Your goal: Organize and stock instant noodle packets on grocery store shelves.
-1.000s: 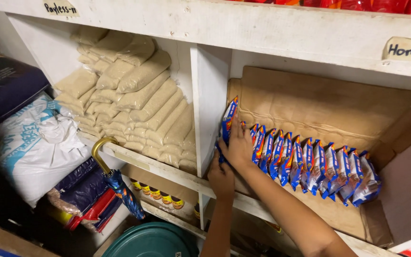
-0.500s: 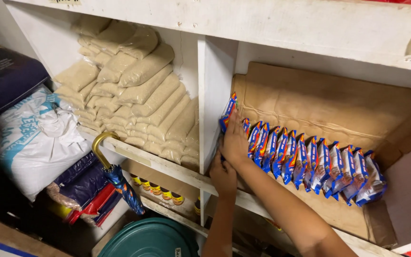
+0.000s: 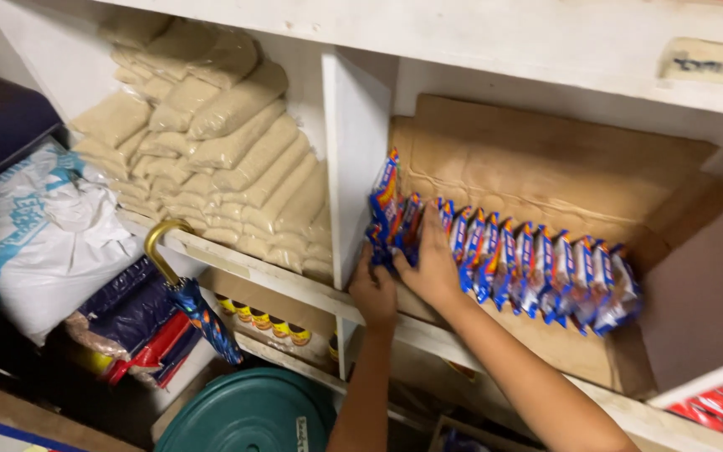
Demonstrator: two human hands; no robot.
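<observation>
A row of blue, red and white snack packets [image 3: 537, 272] stands on edge in the right shelf compartment, on brown cardboard [image 3: 546, 163]. My right hand [image 3: 430, 268] presses flat on the packets at the row's left end. My left hand [image 3: 374, 289] grips the leftmost packets [image 3: 384, 205] low down, beside the white shelf divider [image 3: 355, 159]. Both forearms reach up from the bottom of the view.
Stacked tan bags [image 3: 211, 151] fill the left compartment. A folded blue umbrella with a gold hook handle [image 3: 186, 289] hangs off the shelf edge. A white sack [image 3: 39, 234], dark packets [image 3: 127, 318], small bottles [image 3: 265, 322] and a green round lid [image 3: 248, 414] lie below.
The view has moved closer and shifted right. Both hands stay at the left end of the packet row, pressing the packets a little tighter toward the divider.
</observation>
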